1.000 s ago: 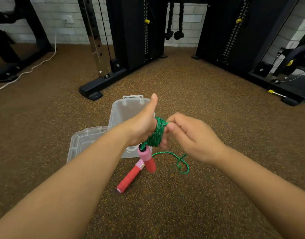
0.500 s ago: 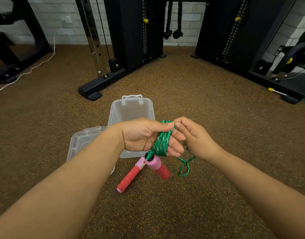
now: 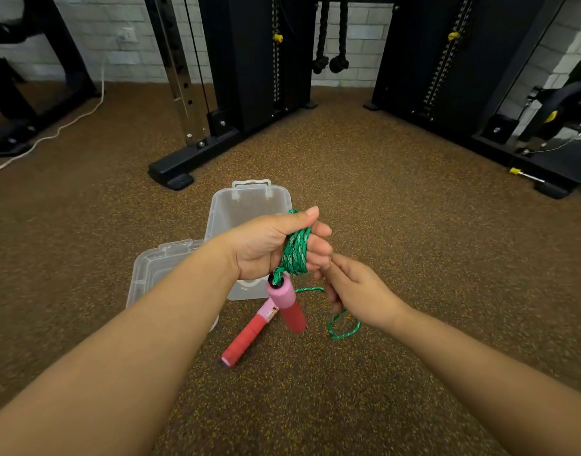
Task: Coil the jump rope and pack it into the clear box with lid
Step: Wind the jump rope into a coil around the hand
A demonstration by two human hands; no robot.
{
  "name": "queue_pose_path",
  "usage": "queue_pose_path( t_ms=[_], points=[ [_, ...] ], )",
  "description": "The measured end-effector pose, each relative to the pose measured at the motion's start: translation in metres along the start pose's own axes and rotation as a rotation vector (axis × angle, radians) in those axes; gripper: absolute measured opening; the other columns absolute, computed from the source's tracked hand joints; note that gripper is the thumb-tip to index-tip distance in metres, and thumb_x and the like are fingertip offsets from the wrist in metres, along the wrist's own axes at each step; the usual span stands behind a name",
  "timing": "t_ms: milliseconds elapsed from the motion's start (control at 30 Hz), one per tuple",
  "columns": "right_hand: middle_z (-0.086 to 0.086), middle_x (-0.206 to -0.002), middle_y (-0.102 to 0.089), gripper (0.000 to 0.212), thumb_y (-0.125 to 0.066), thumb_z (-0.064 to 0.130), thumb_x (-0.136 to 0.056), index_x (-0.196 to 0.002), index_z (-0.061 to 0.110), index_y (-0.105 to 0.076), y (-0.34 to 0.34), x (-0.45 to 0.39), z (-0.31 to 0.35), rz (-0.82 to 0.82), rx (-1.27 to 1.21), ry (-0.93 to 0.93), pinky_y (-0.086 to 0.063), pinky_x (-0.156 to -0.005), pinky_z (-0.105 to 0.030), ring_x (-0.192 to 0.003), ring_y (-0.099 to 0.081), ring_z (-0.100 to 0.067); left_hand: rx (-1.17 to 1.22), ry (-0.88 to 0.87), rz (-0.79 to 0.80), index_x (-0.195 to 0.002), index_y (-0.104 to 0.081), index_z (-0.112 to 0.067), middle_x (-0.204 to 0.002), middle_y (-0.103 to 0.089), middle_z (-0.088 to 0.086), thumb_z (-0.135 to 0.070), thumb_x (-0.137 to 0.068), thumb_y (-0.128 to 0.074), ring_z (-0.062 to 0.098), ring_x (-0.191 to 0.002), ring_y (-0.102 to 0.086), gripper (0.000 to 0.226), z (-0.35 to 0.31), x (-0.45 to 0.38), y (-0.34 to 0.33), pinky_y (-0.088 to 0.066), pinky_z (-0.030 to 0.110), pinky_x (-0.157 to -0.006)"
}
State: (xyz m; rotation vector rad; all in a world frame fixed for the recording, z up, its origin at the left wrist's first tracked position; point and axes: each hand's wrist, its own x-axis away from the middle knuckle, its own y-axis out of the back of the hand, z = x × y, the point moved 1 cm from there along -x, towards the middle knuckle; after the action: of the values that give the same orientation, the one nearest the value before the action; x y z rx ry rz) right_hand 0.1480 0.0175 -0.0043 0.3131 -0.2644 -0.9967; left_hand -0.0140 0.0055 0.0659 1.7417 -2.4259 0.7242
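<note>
The green jump rope (image 3: 295,253) is wound in several turns around the fingers of my left hand (image 3: 269,245), which is closed on the coil. One pink-and-red handle (image 3: 287,304) dangles below that hand. The other handle (image 3: 249,334) lies on the floor. My right hand (image 3: 354,291) sits just below and right of the coil, pinching the loose rope end, whose slack loop (image 3: 343,327) hangs beneath it. The clear box (image 3: 246,205) stands open on the floor behind my left hand. Its lid (image 3: 160,268) lies to the box's left, partly hidden by my forearm.
Brown speckled gym flooring (image 3: 414,258) spreads all around. Black cable machine frames (image 3: 190,159) stand behind the box, another frame base (image 3: 529,169) at the far right. A white cord (image 3: 52,133) runs along the floor at far left.
My right hand has come down from beside the top of the coil to below it, carrying the rope end around. My left hand has turned, and the hanging handle has swung slightly.
</note>
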Motion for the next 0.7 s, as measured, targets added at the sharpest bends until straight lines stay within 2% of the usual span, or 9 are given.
queue_pose_path(
  t_ms=[133,267,333,433,500,600,700],
  points=[
    [0.007,-0.052,-0.049,0.024,-0.042,0.027,-0.100,-0.085,0.024,-0.060,-0.005,0.008,-0.002,0.055,0.141,0.035,-0.036,-0.046,-0.020,-0.041,-0.043,-0.001,-0.028,-0.057,-0.071,-0.080,-0.061,-0.011,-0.059,-0.068,0.002,-0.033,-0.097,-0.041,0.015,-0.057,-0.067,0.035,-0.002,-0.002,0.006,-0.056,0.026,-0.065],
    [0.020,-0.052,-0.052,0.022,-0.044,0.030,-0.098,-0.092,0.024,-0.064,-0.005,0.017,-0.004,0.078,0.317,0.115,-0.029,-0.049,-0.017,-0.048,-0.046,0.001,0.007,-0.117,-0.166,-0.080,-0.060,-0.012,-0.060,-0.068,0.001,-0.034,-0.097,-0.042,0.016,-0.060,-0.068,0.033,-0.004,-0.002,0.011,-0.058,0.027,-0.065],
    [0.027,-0.057,-0.054,0.022,-0.043,0.034,-0.098,-0.095,0.025,-0.063,-0.004,0.019,-0.001,0.070,0.400,0.151,-0.032,-0.052,-0.020,-0.052,-0.048,0.003,0.049,-0.146,-0.241,-0.083,-0.061,-0.011,-0.064,-0.071,0.002,-0.033,-0.097,-0.043,0.015,-0.062,-0.070,0.031,-0.004,-0.002,0.013,-0.058,0.026,-0.067],
    [0.013,-0.071,-0.059,0.039,-0.029,0.051,-0.095,-0.094,0.025,-0.058,-0.003,0.021,0.004,0.064,0.626,0.268,-0.046,-0.064,-0.033,-0.066,-0.054,-0.003,0.089,-0.157,-0.292,-0.093,-0.063,-0.012,-0.074,-0.075,0.001,-0.033,-0.099,-0.038,0.012,-0.066,-0.071,0.034,-0.006,-0.004,0.016,-0.057,0.024,-0.071],
    [0.008,-0.075,-0.057,0.046,-0.019,0.054,-0.093,-0.087,0.022,-0.051,-0.006,0.024,0.006,0.102,0.775,0.378,-0.046,-0.062,-0.034,-0.069,-0.055,-0.014,0.104,-0.148,-0.307,-0.103,-0.062,-0.011,-0.084,-0.076,0.001,-0.032,-0.100,-0.035,0.010,-0.072,-0.071,0.035,-0.006,-0.005,0.017,-0.054,0.024,-0.077],
    [0.010,-0.068,-0.045,0.033,-0.025,0.046,-0.097,-0.078,0.023,-0.040,-0.013,0.029,0.016,0.137,0.844,0.569,-0.040,-0.054,-0.030,-0.060,-0.049,-0.017,0.093,-0.122,-0.312,-0.123,-0.054,-0.005,-0.106,-0.070,0.002,-0.033,-0.101,-0.033,0.011,-0.081,-0.070,0.041,-0.002,-0.007,0.016,-0.051,0.025,-0.084],
    [0.002,-0.067,-0.053,0.029,-0.030,0.039,-0.097,-0.080,0.019,-0.042,-0.016,0.032,0.033,0.161,0.867,0.671,-0.041,-0.056,-0.031,-0.059,-0.052,-0.023,0.026,-0.064,-0.300,-0.133,-0.046,-0.004,-0.115,-0.067,0.006,-0.045,-0.099,-0.030,0.014,-0.093,-0.068,0.056,0.003,-0.008,0.016,-0.049,0.026,-0.090]
  ],
)
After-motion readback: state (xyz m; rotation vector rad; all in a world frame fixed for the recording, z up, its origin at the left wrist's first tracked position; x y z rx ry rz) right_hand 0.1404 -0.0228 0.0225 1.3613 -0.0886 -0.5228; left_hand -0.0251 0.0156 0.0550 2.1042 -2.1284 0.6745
